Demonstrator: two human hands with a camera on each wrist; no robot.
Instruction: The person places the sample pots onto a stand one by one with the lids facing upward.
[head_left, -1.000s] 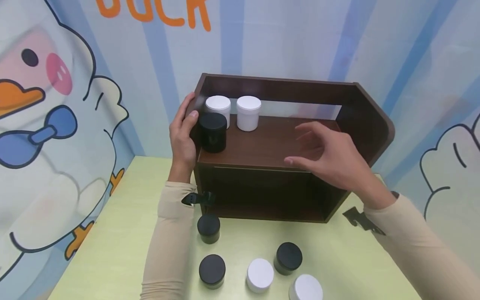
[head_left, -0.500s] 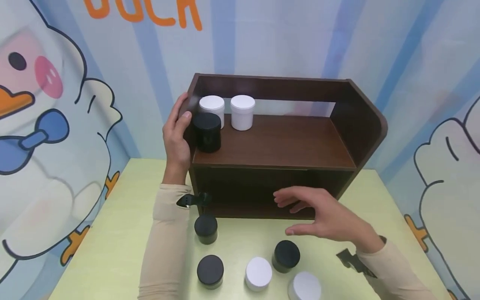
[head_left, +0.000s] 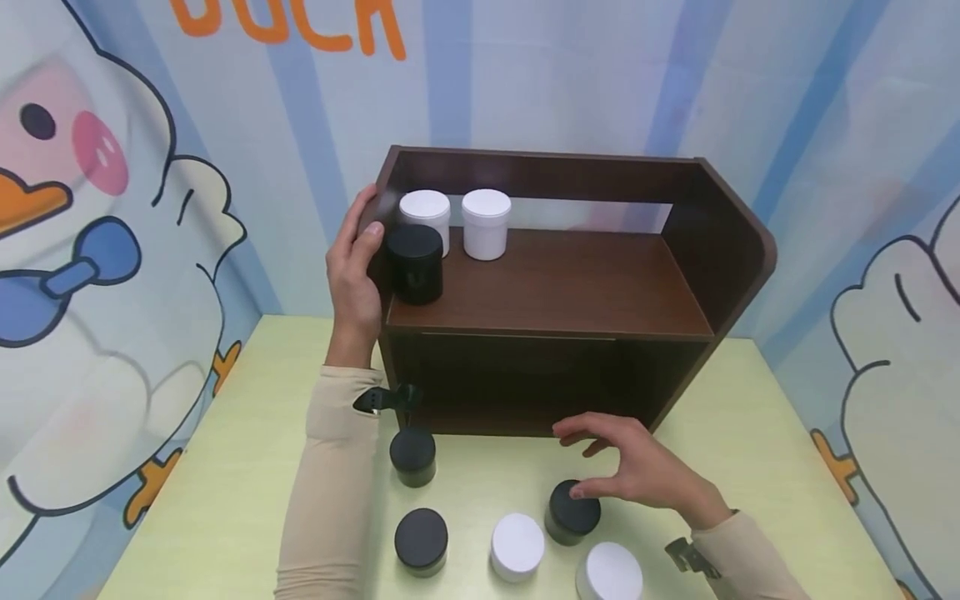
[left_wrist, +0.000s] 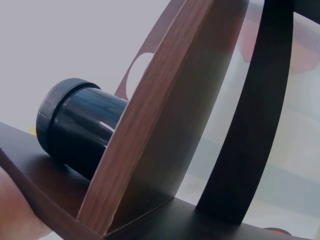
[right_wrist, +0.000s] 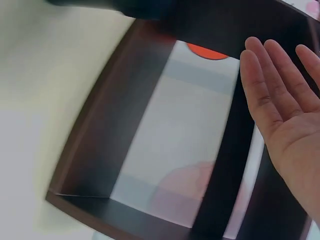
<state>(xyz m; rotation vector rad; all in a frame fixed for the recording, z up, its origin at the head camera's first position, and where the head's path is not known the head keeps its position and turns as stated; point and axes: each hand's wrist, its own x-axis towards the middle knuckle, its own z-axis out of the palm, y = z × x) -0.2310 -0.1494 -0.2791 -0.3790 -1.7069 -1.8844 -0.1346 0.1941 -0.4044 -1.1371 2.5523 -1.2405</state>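
My left hand (head_left: 355,279) holds the left side panel of a dark brown wooden shelf (head_left: 555,287), thumb toward the front edge. In the left wrist view, part of a hand (left_wrist: 17,207) shows at the lower left, beside the shelf board. A black lidded jar (head_left: 416,265) stands on the upper board beside that panel. Behind it is a white jar (head_left: 426,207), with another white jar (head_left: 486,225) to its right. My right hand (head_left: 637,467) hovers at a black jar (head_left: 573,515) on the table, its thumb overlapping the lid, fingers apart and holding nothing.
On the pale yellow-green table (head_left: 247,467) stand two more black jars, one by the shelf's front (head_left: 412,457) and a nearer jar (head_left: 421,542). A white jar (head_left: 517,547) and another white jar (head_left: 611,573) stand at the front. A duck-print curtain (head_left: 570,75) hangs behind.
My right hand has come down from over the upper board to the black jar on the table. The left hand stays on the side panel, and the jars stand as before.
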